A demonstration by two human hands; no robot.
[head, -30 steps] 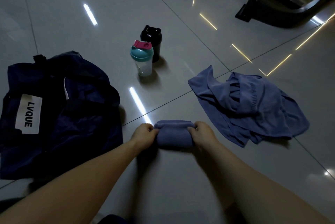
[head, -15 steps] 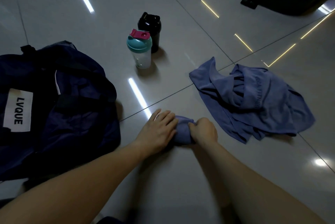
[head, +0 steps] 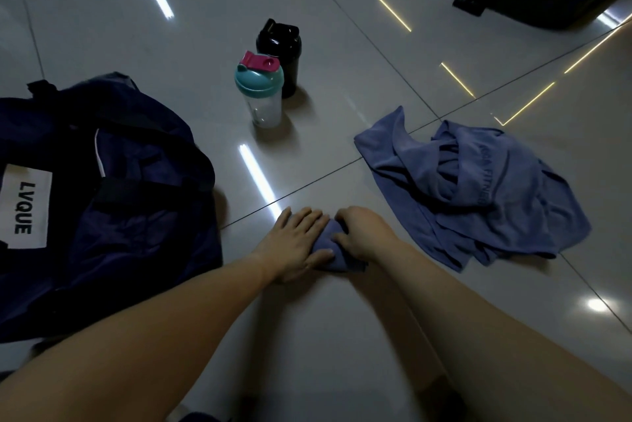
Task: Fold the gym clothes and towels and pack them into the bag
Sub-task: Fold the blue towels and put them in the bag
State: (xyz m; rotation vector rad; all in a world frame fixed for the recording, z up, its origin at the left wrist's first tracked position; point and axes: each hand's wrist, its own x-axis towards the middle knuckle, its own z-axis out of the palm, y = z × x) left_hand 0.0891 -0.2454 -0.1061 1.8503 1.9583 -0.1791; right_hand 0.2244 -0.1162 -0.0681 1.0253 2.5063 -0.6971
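While pressed under the flat left hand (head: 294, 245), the towel roll (head: 337, 259) is being pinched by the right hand (head: 364, 233) — best kept tight.

The scene is dim overall, with a cool grey cast. The glossy tiled floor (head: 342, 28) mirrors overhead lights as white streaks on the left and middle, thin yellow lines at upper right, and a round glare spot at lower right. The navy bag (head: 143, 216) sinks into near-black; only its white label (head: 25, 206) reads clearly. The clear shaker bottle (head: 260, 97) and black bottle (head: 279, 52) throw soft shadows rightward. The left hand (head: 294, 244), right hand (head: 364, 237) and folded cloth (head: 338, 259) are fairly sharp; forearms (head: 171, 336) at the bottom edge look soft and stretched.
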